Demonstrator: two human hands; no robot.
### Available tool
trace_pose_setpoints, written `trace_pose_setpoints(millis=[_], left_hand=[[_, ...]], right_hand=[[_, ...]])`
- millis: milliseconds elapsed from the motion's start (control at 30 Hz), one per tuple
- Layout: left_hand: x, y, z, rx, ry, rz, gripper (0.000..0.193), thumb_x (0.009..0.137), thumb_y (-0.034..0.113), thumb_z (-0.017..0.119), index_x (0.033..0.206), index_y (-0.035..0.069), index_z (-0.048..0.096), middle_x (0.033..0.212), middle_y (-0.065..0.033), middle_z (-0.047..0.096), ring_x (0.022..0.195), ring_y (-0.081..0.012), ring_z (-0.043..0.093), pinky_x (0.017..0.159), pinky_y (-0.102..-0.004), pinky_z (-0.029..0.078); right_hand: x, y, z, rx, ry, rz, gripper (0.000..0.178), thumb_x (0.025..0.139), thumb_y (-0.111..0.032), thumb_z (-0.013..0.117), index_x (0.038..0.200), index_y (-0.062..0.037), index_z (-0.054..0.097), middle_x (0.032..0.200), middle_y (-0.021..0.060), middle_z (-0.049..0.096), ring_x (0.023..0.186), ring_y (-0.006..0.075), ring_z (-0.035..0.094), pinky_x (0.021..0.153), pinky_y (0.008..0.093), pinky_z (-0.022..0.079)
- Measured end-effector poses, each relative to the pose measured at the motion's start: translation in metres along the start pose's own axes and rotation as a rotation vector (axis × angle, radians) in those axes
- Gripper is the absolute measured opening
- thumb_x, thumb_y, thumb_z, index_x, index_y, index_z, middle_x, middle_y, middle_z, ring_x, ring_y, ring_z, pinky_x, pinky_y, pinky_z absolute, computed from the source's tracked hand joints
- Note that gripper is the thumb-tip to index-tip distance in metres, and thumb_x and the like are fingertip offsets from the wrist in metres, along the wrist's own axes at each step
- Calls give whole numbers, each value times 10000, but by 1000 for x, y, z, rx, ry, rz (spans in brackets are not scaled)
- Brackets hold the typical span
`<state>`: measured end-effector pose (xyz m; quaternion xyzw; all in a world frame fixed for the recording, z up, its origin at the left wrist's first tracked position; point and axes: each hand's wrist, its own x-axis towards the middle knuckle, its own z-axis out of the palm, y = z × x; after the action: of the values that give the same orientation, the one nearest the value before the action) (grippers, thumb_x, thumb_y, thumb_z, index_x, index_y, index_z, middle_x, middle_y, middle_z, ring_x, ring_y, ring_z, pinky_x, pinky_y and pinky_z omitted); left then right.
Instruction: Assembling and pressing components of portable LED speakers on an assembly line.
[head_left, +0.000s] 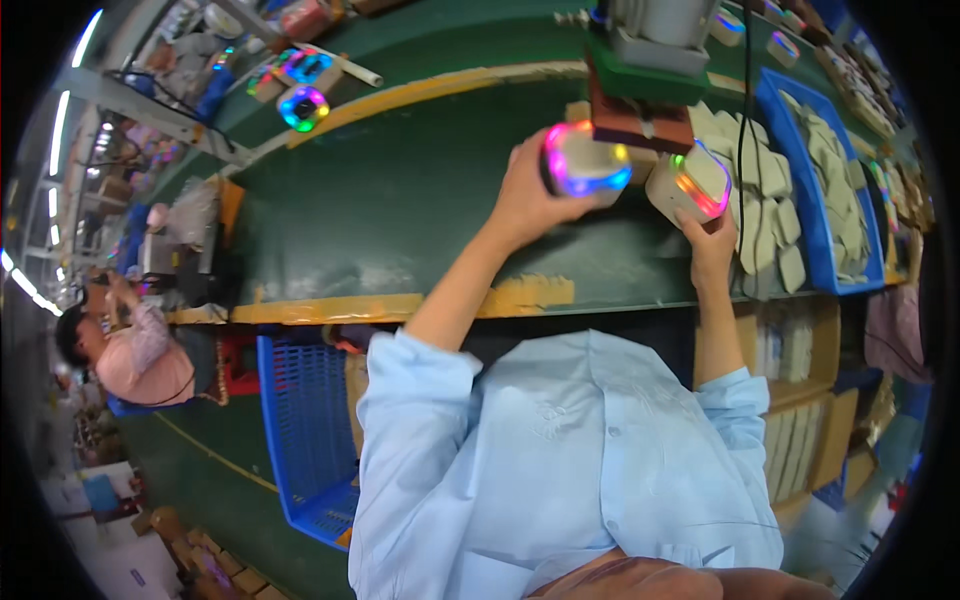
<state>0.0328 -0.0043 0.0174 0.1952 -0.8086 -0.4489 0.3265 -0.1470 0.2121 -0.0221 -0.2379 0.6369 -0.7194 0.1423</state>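
At the far left, a co-worker in a pink top [148,365] sits beside the long green bench [350,220]. Next comes a blue basket [297,430] with slotted walls, which stands lower than the bench edge. Above it in the view, on the far side of the bench, there is a small device with a ring of coloured light [303,108], and another glowing one [308,67] is just behind it.

Near the middle, the left hand [532,195] is closed around the left side of a pale, rounded device [592,163], whose rim shines pink, yellow and blue. This device is close to the brown block [640,120] of a machine; whether they touch, I cannot tell. To the right, the right hand [710,245] grips a second pale device [688,190] at its near side; its rim is also lit. I cannot tell if either device rests on the bench.

Just beside it lies a pile of cream-coloured pieces [768,178], and further right a blue tray [858,287] contains more similar pieces.
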Motion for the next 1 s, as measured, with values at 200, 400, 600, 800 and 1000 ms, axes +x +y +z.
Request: trace_pose_setpoints(millis=[200, 400, 600, 800, 1000], left_hand=[[14, -49, -73, 213, 130, -144, 915, 620, 330, 887, 1385, 23, 491, 1335, -207, 554, 1242, -346, 541, 1065, -418, 429], [156, -166, -135, 482, 468, 42, 692, 726, 300, 822, 1279, -11, 546, 1218, -239, 604, 1154, -406, 553, 1013, -469, 438], [198, -235, -255, 1144, 335, -517, 320, 846, 126, 639, 1131, -19, 638, 1158, -222, 652, 1107, -397, 597, 926, -464, 522], [216, -237, -279, 1066, -57, -625, 360, 781, 215, 676, 1075, 11, 711, 1173, -209, 687, 1129, -377, 631, 962, -430, 517], [211, -244, -288, 988, -25, -564, 351, 753, 237, 675, 1030, 31, 736, 1109, -204, 706, 1049, -372, 668, 925, -441, 533]], right_hand=[[47, -5, 31, -213, -391, -47, 575, 761, -77, 763, 1284, 2, 539, 1231, 81, 612, 1152, 180, 581, 1003, 321, 452], [56, 14, -3, -983, -307, -513, 629, 788, 37, 607, 1403, -26, 492, 1356, 226, 551, 1354, 417, 429, 1143, 451, 327], [70, 16, -15, -1116, -406, -556, 424, 786, 19, 616, 1210, 3, 598, 1113, 175, 594, 1048, 387, 557, 936, 415, 440], [80, 20, -31, -871, -115, -282, 372, 860, -46, 632, 1228, -5, 600, 1095, 127, 627, 988, 264, 606, 874, 337, 471], [47, 9, -19, -589, -2, -177, 390, 923, -170, 650, 1251, 29, 583, 1065, 81, 667, 903, 129, 613, 824, 277, 500]])
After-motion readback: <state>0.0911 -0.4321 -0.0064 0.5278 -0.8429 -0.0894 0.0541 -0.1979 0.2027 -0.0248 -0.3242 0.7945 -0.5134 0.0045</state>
